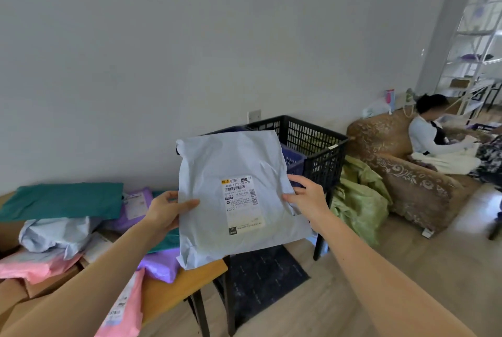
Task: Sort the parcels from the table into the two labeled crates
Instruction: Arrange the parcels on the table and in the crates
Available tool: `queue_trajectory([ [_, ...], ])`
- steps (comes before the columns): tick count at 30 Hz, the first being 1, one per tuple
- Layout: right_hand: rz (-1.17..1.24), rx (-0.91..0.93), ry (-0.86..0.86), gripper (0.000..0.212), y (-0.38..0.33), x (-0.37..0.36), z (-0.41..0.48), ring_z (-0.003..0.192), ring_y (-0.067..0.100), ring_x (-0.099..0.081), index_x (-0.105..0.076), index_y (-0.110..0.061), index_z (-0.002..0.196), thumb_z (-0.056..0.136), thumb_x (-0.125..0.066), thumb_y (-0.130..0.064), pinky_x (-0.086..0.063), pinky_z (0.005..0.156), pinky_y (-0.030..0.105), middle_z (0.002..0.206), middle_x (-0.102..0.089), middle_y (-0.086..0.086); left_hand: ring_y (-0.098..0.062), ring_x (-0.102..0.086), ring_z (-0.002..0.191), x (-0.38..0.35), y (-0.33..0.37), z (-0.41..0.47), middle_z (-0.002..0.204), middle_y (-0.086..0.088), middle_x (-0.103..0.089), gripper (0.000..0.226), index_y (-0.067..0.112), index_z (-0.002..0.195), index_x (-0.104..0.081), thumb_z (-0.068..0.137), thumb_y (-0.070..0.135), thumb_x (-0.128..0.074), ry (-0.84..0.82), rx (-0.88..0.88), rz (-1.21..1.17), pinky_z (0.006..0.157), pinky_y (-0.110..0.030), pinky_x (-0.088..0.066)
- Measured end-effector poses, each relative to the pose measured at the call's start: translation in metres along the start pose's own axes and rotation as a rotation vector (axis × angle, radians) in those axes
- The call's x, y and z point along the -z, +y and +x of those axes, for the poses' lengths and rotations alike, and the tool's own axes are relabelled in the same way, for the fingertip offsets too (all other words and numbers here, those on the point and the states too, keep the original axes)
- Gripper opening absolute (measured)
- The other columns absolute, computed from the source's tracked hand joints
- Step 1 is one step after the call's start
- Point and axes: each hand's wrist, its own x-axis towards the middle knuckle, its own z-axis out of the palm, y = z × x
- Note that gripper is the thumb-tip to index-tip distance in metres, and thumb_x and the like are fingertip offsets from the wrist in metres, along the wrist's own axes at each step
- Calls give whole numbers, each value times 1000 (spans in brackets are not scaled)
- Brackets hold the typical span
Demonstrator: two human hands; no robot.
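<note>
A pale grey-blue parcel bag (233, 162) with a white shipping label facing me is held up in the air in front of me. My left hand (165, 211) grips its left edge and my right hand (307, 195) grips its right edge. Behind it stand a black crate (312, 141) and a blue crate (293, 160), the blue one mostly hidden by the parcel. At lower left the wooden table (173, 290) holds several other parcels: a teal one (62, 200), purple ones (135, 206), pink ones (35, 266) and a grey one (54, 233).
A green sack (361, 200) lies on the floor beside the black crate. A patterned brown sofa (407, 173) at the right has a person (432, 132) sitting on it. A dark mat (260, 279) lies under the crates' stand. White shelving (472, 45) stands at far right.
</note>
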Motion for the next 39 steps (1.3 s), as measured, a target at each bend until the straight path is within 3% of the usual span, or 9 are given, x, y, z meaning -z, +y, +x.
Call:
queue_trajectory([
  [4, -26, 8, 19, 47, 1, 16, 53, 91, 14, -67, -65, -25, 113, 79, -69, 8, -54, 63, 25, 108, -69, 3, -30, -70, 82, -32, 5, 47, 102, -17, -70, 47, -1, 113, -58, 71, 2, -80, -24, 6, -34, 57, -32, -58],
  [7, -57, 14, 23, 48, -2, 23, 99, 86, 8, -64, -65, -21, 117, 78, -69, 8, -51, 61, 22, 109, -68, 3, -31, -70, 85, -52, 9, 86, 102, -17, -71, 42, 1, 112, -58, 75, 2, -77, -45, 27, -67, 64, -37, -58],
  [12, -101, -2, 19, 45, -11, 31, 172, 77, 3, -64, -65, -28, 108, 80, -69, 7, -53, 59, 23, 92, -67, -7, -28, -72, 82, -79, 24, 149, 102, -15, -71, 30, 6, 110, -58, 83, -3, -68, -75, 55, -110, 60, -36, -59],
  [15, -145, 18, 0, 44, -15, 32, 215, 83, 7, -63, -64, -31, 102, 79, -70, 7, -53, 64, 27, 95, -66, -7, -29, -71, 82, -94, 33, 180, 99, -13, -71, 31, 5, 112, -59, 83, -5, -66, -66, 69, -80, 60, -36, -58],
  [21, -177, 18, -47, 46, -6, 21, 280, 88, 12, -63, -62, -39, 88, 79, -70, 6, -55, 77, 34, 96, -66, -5, -38, -64, 100, -115, 41, 224, 119, -21, -61, 49, -1, 127, -49, 82, -11, -64, 53, 81, 18, 80, -48, -56],
  [28, -266, 0, -151, 48, 16, 1, 354, 97, 22, -64, -61, -14, 125, 82, -70, 4, -53, 69, 29, 112, -65, 7, -39, -61, 104, -125, 37, 274, 116, -19, -60, 51, 1, 129, -47, 82, -13, -62, 187, 95, 78, 88, -52, -53],
  [32, -389, 27, -266, 46, 32, -21, 401, 95, 19, -61, -60, -14, 127, 84, -70, -1, -51, 70, 26, 115, -65, 7, -37, -60, 101, -139, 28, 310, 116, -19, -59, 50, 2, 128, -46, 82, -10, -60, 282, 79, 253, 79, -43, -54],
  [36, -441, 36, -335, 43, 54, -41, 443, 98, 19, -63, -62, -12, 124, 82, -72, -3, -52, 84, 33, 114, -68, 8, -38, -57, 108, -150, 15, 348, 120, -21, -57, 48, -3, 133, -46, 86, -5, -52, 350, 146, 434, 87, -44, -51],
  [39, -477, 5, -396, 43, 73, -53, 468, 91, 14, -62, -63, -12, 124, 83, -70, -1, -49, 71, 23, 112, -67, 6, -30, -56, 77, -150, 3, 372, 84, -15, -56, 15, -6, 97, -59, 84, -7, -51, 392, 210, 502, 66, -33, -46],
])
